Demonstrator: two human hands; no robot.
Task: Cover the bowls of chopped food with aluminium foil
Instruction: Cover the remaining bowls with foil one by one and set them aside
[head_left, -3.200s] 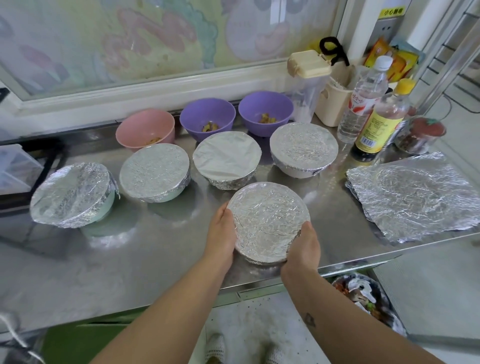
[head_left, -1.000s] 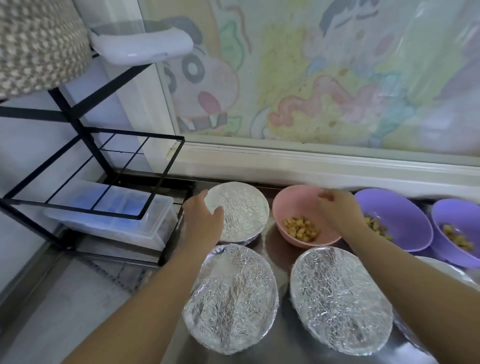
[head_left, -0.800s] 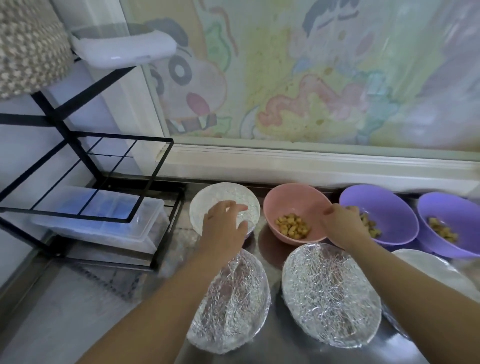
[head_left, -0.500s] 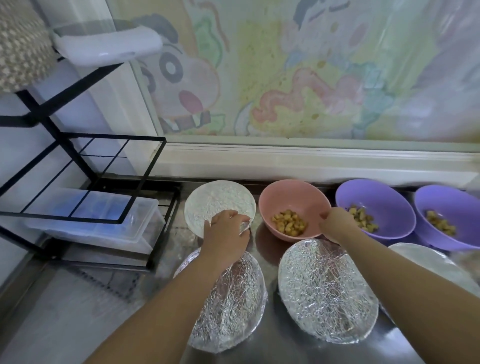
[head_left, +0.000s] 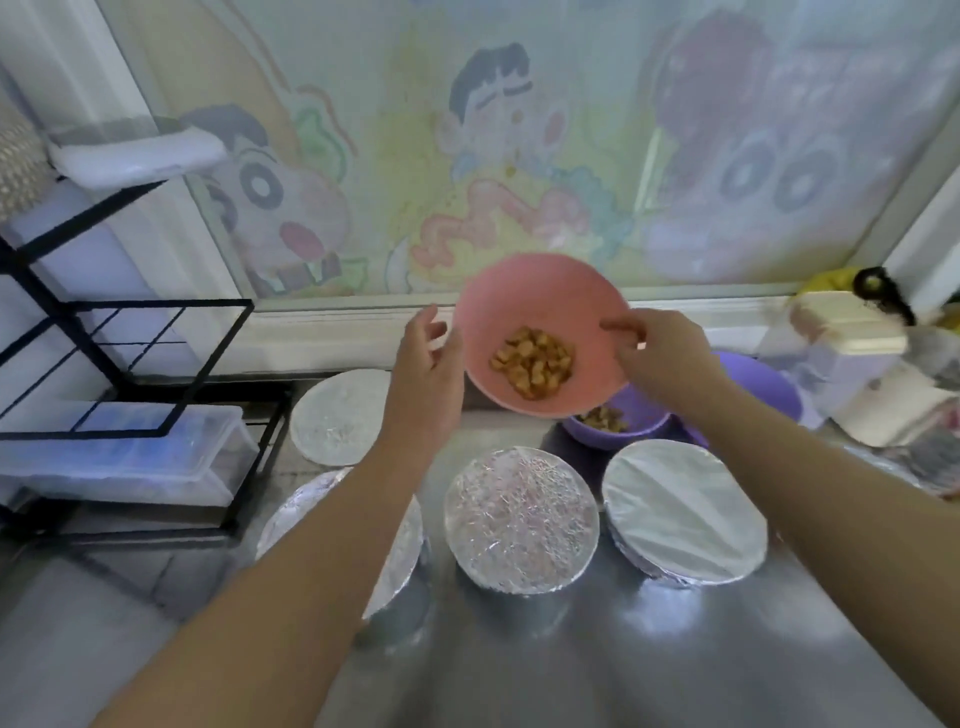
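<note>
Listing from the left edge of the frame across to the right.

Black wire rack (head_left: 130, 353), left side, standing on the steel counter (head_left: 571, 670). A clear plastic box (head_left: 119, 457) sits on its lower level. A white item (head_left: 135, 156) lies on top, too blurred to identify.

Rear foil-covered bowl (head_left: 337, 421), just right of the rack, foil flat across its top.

Front-left foil-covered bowl (head_left: 408, 551), lower left of centre, largely hidden behind the left forearm.

Left hand (head_left: 428, 374), centre of the frame, raised above the counter. Its fingers are apart and loosely straight, holding nothing. It lies close beside the left rim of the pink bowl, and contact cannot be told.

Pink bowl (head_left: 540, 296), upper centre, held in the air above the counter and tilted so its opening faces the camera, with no foil on it. Chopped food (head_left: 532, 361), brownish-yellow pieces, is heaped in its lower part.

Middle foil-covered bowl (head_left: 522, 519), on the counter below the pink bowl, crinkled foil tight over the top.

Near purple bowl (head_left: 618, 428), partly hidden behind the pink bowl, uncovered, a few food pieces showing.

Right hand (head_left: 660, 353), right of centre, fingers curled over the pink bowl's right rim and gripping it.

Smooth foil-covered bowl (head_left: 685, 514), lower right of centre, just beside the middle one.

Far purple bowl (head_left: 763, 389), behind the right forearm, contents hidden.

Cream-lidded container (head_left: 847, 327), upper right, near the sill.

Cartoon window film (head_left: 519, 156), spanning the top of the frame.
</note>
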